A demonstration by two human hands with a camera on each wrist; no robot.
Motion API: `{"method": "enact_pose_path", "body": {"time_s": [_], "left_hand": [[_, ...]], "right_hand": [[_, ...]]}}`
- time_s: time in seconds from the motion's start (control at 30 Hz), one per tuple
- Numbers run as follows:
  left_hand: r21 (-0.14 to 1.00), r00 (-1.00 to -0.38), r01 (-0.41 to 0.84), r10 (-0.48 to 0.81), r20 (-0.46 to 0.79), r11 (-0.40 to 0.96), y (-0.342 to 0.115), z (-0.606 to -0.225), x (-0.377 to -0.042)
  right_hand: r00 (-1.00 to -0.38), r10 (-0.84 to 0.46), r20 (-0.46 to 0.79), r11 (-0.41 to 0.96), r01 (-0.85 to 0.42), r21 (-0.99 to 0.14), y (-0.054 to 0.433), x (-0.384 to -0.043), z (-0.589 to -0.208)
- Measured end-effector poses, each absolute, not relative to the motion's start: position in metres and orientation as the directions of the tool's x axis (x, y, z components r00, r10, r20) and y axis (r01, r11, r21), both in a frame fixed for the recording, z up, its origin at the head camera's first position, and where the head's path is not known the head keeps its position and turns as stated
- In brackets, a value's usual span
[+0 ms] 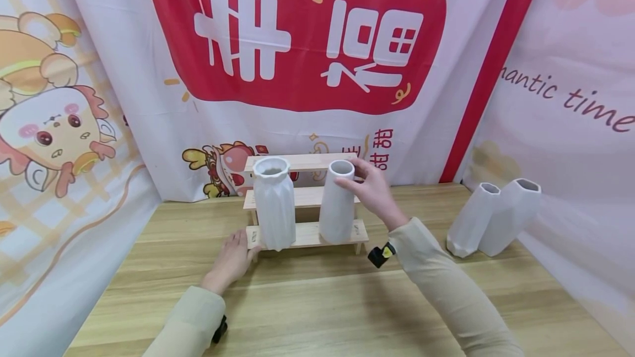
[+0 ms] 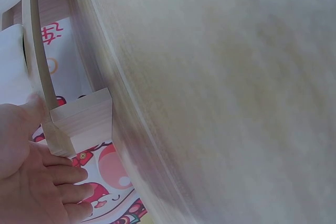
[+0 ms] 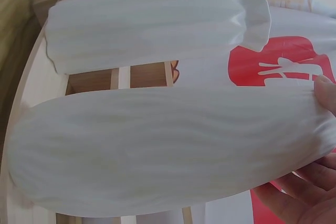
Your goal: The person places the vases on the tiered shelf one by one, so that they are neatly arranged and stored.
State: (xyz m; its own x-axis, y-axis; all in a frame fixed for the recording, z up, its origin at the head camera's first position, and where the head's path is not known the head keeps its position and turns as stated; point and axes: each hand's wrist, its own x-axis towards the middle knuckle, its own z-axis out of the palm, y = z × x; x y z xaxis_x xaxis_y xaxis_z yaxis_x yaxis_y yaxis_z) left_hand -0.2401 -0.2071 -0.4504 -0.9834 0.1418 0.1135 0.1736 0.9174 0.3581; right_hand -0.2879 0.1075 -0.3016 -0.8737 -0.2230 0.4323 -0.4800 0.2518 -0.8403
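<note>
A stepped wooden display rack (image 1: 307, 234) stands near the back of the table. On its lowest shelf, at the left, a white fluted vase (image 1: 275, 211) with a wavy rim stands upright. Beside it to the right is a smooth white tapered vase (image 1: 336, 214), its base over the same shelf. My right hand (image 1: 373, 189) grips this tapered vase near the mouth, thumb in front and fingers behind, as the right wrist view also shows. With thumb and fingers around the corner, my left hand (image 1: 230, 258) holds the left end of the lowest shelf (image 2: 81, 121).
Two white faceted vases, a narrower one (image 1: 473, 222) and a wider one (image 1: 513, 216), stand together at the right of the table (image 1: 317, 313). Behind the rack hangs a printed cloth (image 1: 297, 90), with more cloth along both sides.
</note>
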Motion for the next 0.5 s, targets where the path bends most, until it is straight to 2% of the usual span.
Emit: {"method": "enact_pose_path", "body": {"time_s": [0.23,0.5], "left_hand": [[0.362,-0.985,0.167,0.135,0.112,0.917,-0.206,-0.448,-0.239],[0.356,-0.985,0.166,0.135,0.112,0.92,-0.206,-0.448,-0.239]], "right_hand": [[-0.864,-0.236,0.446,0.272,-0.499,-0.823,0.099,-0.265,-0.283],[-0.871,-0.252,0.423,0.293,-0.485,-0.824,0.099,-0.265,-0.28]]}}
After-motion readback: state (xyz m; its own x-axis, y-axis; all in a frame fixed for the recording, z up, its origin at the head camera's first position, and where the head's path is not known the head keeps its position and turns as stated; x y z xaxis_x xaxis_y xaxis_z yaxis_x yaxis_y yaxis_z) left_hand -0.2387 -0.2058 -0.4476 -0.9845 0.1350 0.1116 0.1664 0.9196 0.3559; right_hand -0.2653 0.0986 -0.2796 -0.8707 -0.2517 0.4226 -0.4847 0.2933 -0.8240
